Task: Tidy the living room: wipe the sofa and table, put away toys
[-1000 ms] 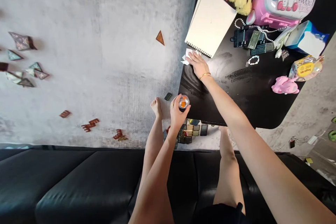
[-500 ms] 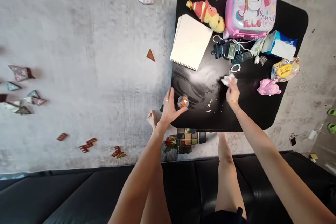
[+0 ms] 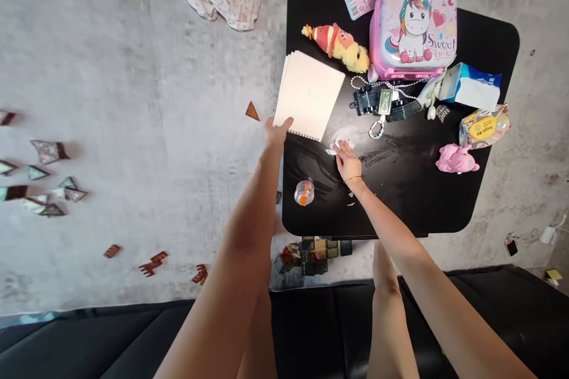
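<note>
My left hand point(image 3: 276, 130) is at the lower left corner of a white spiral notebook point(image 3: 311, 95), thumb on the page and the other fingers at its edge. My right hand point(image 3: 348, 161) presses a crumpled white tissue point(image 3: 344, 137) onto the black table point(image 3: 418, 201), just right of the notebook's wire binding. Smeary wet-looking streaks mark the surface around the tissue. Near the table's left front sits a small clear jar point(image 3: 304, 193) with orange bits inside. A few pale crumbs point(image 3: 351, 204) lie below my right wrist. A beaded bracelet point(image 3: 376, 129) lies to its upper right.
Toward the back stand a pink unicorn backpack point(image 3: 415, 29), a plush toy point(image 3: 340, 44) and a tissue pack point(image 3: 473, 86). On the right lie a pink toy point(image 3: 457, 159) and a snack bag point(image 3: 484, 126). Magnetic tiles point(image 3: 306, 256) are on the floor by the sofa point(image 3: 306, 325).
My left hand has moved from beside the jar up to the notebook's corner. My right hand has slid the tissue leftward across the table. The bracelet has shifted left. The view has tilted slightly.
</note>
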`<act>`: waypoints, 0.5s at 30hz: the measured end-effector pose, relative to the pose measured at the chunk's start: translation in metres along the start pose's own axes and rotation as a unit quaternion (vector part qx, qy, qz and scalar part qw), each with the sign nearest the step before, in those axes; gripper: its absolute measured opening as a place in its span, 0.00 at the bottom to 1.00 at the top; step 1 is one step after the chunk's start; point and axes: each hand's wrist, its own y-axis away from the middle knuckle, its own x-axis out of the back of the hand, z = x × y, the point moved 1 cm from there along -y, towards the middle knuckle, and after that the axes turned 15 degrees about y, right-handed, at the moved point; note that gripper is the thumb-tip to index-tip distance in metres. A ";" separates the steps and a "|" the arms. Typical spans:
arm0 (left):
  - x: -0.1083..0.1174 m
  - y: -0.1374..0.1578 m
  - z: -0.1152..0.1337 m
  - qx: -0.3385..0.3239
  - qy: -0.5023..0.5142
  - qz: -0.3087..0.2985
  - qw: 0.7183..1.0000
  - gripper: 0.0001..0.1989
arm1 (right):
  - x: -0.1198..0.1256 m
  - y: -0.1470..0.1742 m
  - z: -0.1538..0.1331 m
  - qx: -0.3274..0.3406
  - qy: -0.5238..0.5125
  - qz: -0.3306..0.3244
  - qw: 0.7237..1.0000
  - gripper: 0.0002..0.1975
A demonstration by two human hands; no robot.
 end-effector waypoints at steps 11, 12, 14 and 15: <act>0.099 0.084 0.015 0.027 0.078 0.069 0.994 0.21 | 0.007 -0.145 -0.019 0.014 0.029 0.041 0.999 0.28; 0.093 0.087 0.009 0.035 0.077 0.083 0.993 0.22 | 0.007 -0.127 -0.020 0.034 0.037 0.019 0.999 0.29; 0.075 0.090 -0.004 0.040 0.041 0.115 0.992 0.23 | 0.012 -0.080 -0.017 0.086 0.046 -0.033 0.995 0.30; 0.065 0.091 -0.010 0.037 0.004 0.132 0.991 0.24 | 0.018 -0.059 -0.015 0.108 0.046 -0.058 0.991 0.30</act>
